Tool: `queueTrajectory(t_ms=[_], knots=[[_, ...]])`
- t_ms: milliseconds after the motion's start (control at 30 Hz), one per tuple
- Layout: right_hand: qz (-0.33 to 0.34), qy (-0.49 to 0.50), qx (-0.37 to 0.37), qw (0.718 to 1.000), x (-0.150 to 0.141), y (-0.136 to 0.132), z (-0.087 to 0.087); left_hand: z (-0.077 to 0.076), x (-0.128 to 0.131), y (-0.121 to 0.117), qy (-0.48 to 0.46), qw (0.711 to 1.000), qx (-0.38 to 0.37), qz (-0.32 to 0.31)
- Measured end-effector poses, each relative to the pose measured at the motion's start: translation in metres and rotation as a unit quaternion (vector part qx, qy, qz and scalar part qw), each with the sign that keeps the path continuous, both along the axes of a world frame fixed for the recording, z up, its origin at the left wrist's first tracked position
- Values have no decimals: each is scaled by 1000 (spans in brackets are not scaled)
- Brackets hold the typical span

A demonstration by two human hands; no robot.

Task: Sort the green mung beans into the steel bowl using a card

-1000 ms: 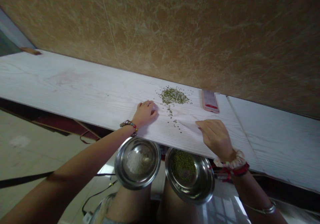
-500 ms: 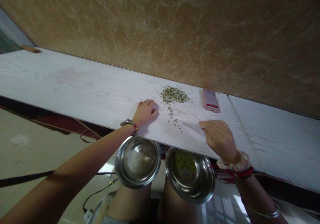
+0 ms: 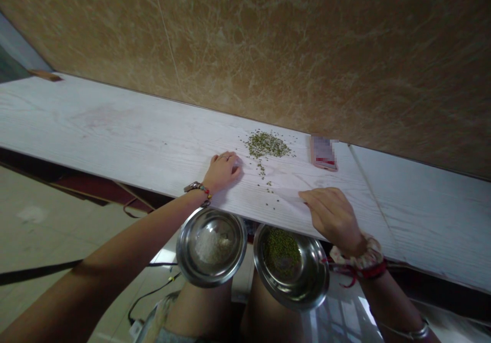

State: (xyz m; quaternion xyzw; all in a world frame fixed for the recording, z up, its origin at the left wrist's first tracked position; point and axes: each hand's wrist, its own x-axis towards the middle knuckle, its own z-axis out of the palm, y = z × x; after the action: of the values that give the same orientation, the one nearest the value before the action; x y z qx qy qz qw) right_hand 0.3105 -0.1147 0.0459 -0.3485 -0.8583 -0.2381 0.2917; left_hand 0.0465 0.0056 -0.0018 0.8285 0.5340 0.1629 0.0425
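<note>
Seemingly, thighs (image 3: 201,307) support the steel bowls (image 3: 311,276). The right hand (image 3: 330,215) pinches a faint translucent sheet (image 3: 289,196) near mung beans (image 3: 266,144); I can't tell if the left hand (image 3: 221,173) grips.

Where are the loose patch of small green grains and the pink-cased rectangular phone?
Loose patch of small green grains (image 3: 264,144), head view: its dense middle.
Pink-cased rectangular phone (image 3: 323,152), head view: middle of the screen.
</note>
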Motion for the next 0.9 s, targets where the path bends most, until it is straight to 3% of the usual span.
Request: queueTrajectory(t_ms=[633,900], knots=[[15,5,-17,1000,0,1,-1,1,1,0,4,1000,1,1],[-10,-2,18,1000,2,1,0,1,1,-1,7,1000,-1,3]])
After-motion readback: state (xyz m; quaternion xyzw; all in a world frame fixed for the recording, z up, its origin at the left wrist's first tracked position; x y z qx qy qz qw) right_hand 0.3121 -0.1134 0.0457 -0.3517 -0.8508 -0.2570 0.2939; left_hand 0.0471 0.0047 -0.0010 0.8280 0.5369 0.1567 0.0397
